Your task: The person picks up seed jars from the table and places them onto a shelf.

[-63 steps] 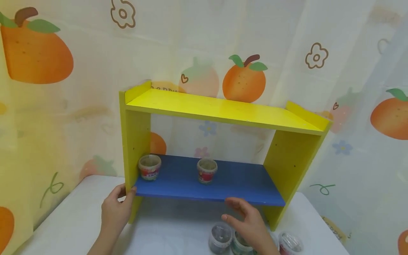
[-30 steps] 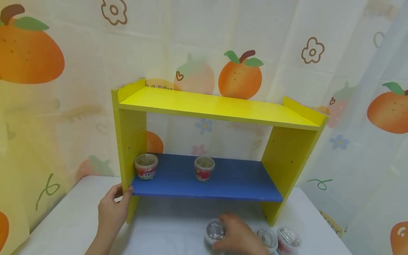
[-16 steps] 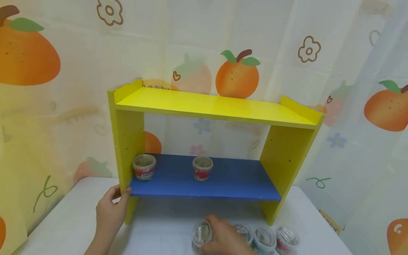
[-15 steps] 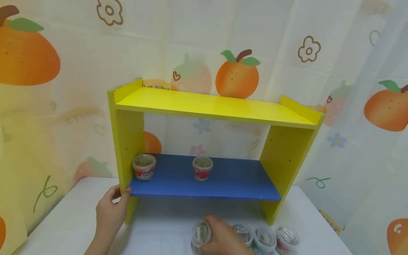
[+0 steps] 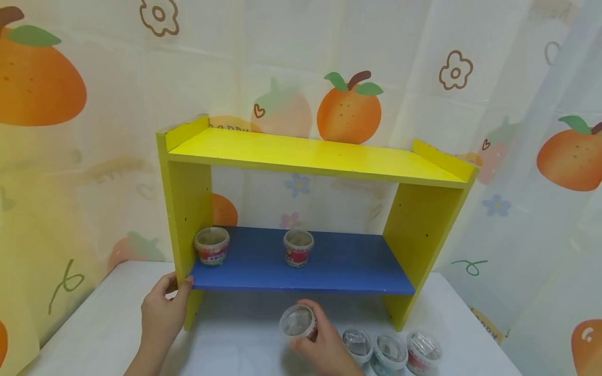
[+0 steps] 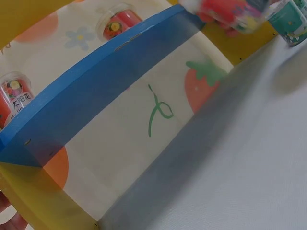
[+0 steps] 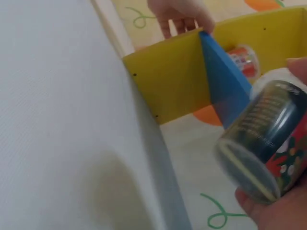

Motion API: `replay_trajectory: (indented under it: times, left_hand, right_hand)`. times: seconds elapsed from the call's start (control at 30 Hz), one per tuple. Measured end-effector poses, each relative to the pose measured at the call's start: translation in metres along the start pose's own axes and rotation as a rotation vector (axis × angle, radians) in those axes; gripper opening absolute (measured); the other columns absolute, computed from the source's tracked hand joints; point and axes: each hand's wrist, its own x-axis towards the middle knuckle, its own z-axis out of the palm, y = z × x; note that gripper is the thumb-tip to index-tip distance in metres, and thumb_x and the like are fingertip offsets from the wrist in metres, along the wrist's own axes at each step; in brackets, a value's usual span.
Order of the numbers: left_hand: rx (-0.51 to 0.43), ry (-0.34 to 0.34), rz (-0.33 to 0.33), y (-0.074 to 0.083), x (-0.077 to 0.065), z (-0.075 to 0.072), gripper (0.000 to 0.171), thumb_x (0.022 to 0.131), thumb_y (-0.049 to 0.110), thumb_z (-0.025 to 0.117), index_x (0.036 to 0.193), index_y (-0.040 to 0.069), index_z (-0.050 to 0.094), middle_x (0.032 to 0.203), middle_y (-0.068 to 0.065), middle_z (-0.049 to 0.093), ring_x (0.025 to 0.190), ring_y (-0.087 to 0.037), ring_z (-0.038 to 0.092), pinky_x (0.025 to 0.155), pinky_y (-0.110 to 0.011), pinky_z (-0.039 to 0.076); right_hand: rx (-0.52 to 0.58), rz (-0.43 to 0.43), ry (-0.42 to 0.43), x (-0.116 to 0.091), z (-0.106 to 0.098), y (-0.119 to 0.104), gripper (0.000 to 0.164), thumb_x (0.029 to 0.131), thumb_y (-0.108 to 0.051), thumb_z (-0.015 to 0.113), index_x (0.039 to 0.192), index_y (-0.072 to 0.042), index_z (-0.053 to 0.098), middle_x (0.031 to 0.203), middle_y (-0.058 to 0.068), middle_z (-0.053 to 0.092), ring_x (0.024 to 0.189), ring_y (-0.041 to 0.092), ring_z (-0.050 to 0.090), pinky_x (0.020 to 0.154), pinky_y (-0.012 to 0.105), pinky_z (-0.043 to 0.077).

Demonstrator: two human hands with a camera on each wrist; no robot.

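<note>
My right hand (image 5: 325,342) holds a clear plastic cup (image 5: 298,321) above the white table, thumb on one side and fingers on the other. In the right wrist view the cup (image 7: 261,122) is tilted, showing a dark printed label and a red part with flowers. My left hand (image 5: 162,313) grips the left side panel of a yellow shelf unit (image 5: 305,151), thumb at the front edge by the blue shelf board (image 5: 348,266). Two similar cups stand on that board: one with a red label (image 5: 212,250) by the left panel, another cup (image 5: 298,253) near the middle.
Three more cups stand in a row at the table's front right: a cup (image 5: 356,344), a greenish cup (image 5: 388,356) and a red-labelled cup (image 5: 424,353). The unit stands on the white table (image 5: 226,344) before a curtain (image 5: 282,52) printed with oranges.
My right hand reached down to the row of cups, took the leftmost cup, moved it left and lifted it off the table. My left hand has stayed on the side panel.
</note>
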Motion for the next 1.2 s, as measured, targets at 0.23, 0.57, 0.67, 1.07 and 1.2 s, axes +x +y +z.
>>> replay_trajectory:
  times: [0.23, 0.57, 0.67, 1.07, 1.2]
  left_hand:
    - [-0.001, 0.002, 0.010, 0.001, 0.000, -0.001, 0.043, 0.099, 0.035, 0.057, 0.122, -0.001, 0.062, 0.112, -0.023, 0.069, 0.106, -0.035, 0.064, 0.078, -0.042, 0.059]
    - [-0.017, -0.012, -0.003, -0.001, 0.000, 0.001, 0.042, 0.099, 0.037, 0.057, 0.122, 0.002, 0.063, 0.110, -0.020, 0.070, 0.105, -0.033, 0.064, 0.072, -0.021, 0.055]
    - [-0.014, -0.003, -0.003, -0.001, 0.001, 0.000, 0.041, 0.098, 0.036, 0.057, 0.121, 0.003, 0.064, 0.110, -0.019, 0.070, 0.104, -0.032, 0.064, 0.075, -0.034, 0.059]
    - [-0.021, -0.008, 0.002, -0.002, 0.000, 0.000, 0.041, 0.098, 0.036, 0.058, 0.121, 0.002, 0.064, 0.109, -0.019, 0.070, 0.104, -0.033, 0.064, 0.068, -0.013, 0.048]
    - [-0.014, 0.004, 0.002, -0.002, 0.001, 0.000, 0.041, 0.098, 0.036, 0.058, 0.121, 0.003, 0.064, 0.110, -0.019, 0.070, 0.104, -0.032, 0.064, 0.072, -0.024, 0.056]
  right_hand:
    - [0.069, -0.216, 0.121, -0.009, -0.009, -0.020, 0.069, 0.083, -0.006, 0.066, 0.145, -0.004, 0.034, 0.135, 0.024, 0.048, 0.105, 0.023, 0.059, 0.081, 0.028, 0.054]
    - [-0.010, -0.270, 0.546, -0.011, -0.074, -0.042, 0.062, 0.092, -0.009, 0.061, 0.147, -0.008, 0.032, 0.134, 0.016, 0.048, 0.101, 0.010, 0.057, 0.080, 0.019, 0.051]
    - [-0.088, -0.179, 0.614, -0.008, -0.095, -0.046, 0.065, 0.095, -0.018, 0.062, 0.150, -0.012, 0.027, 0.139, 0.014, 0.045, 0.103, 0.013, 0.053, 0.078, 0.017, 0.049]
    - [-0.318, -0.009, 0.718, 0.008, -0.141, -0.047, 0.067, 0.096, -0.039, 0.060, 0.144, -0.003, 0.032, 0.116, 0.018, 0.056, 0.083, 0.019, 0.059, 0.070, 0.024, 0.049]
    - [-0.371, 0.009, 0.718, 0.019, -0.150, -0.050, 0.067, 0.095, -0.039, 0.059, 0.142, 0.000, 0.033, 0.114, 0.019, 0.057, 0.084, 0.021, 0.060, 0.071, 0.025, 0.048]
